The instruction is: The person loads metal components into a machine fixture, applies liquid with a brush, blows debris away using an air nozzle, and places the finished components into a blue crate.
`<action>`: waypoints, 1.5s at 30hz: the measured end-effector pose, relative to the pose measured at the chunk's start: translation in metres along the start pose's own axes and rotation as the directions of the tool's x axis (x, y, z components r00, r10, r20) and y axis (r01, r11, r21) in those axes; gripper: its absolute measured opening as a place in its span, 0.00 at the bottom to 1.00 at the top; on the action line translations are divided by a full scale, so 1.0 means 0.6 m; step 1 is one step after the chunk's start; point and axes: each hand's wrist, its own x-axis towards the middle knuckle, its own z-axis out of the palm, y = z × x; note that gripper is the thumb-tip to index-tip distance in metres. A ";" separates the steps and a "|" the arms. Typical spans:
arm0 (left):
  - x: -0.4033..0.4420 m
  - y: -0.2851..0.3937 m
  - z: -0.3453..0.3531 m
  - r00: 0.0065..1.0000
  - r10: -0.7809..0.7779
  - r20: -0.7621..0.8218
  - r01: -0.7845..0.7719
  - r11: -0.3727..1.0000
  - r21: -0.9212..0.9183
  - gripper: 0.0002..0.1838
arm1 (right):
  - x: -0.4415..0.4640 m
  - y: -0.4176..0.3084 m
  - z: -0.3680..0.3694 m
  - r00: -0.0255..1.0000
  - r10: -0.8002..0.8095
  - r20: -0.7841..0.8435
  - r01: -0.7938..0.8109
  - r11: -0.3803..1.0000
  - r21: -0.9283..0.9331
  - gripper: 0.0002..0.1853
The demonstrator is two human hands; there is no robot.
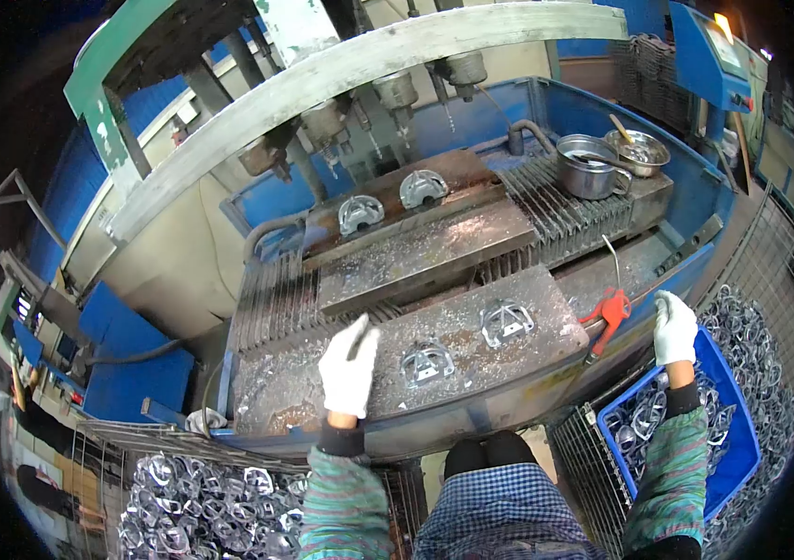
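My left hand [348, 369], in a white glove, is at the front edge of the machine table with its fingers stretched up and the thumb apart. It holds nothing. To its right, two arched metal castings lie on the front plate: one casting [427, 362] nearer to it and another casting [506, 323] farther right. My right hand [674, 329], also gloved, is raised above the blue bin with its fingers curled in; no part shows in it. A red air gun [610, 315] rests on the table edge just left of that hand, apart from it.
Two more castings [360, 215] sit on the raised fixture under several drill heads [395, 91]. A metal pot [593, 166] and a bowl [640, 151] stand back right. Castings fill the blue bin [747, 457] and a wire crate [201, 509]. A control panel [710, 61] hangs at right.
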 end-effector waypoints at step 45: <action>-0.053 -0.069 0.041 0.927 -0.011 0.375 -0.117 0.942 0.316 0.09 | 0.044 -0.259 0.147 0.721 -0.469 0.510 0.441 0.878 0.186 0.12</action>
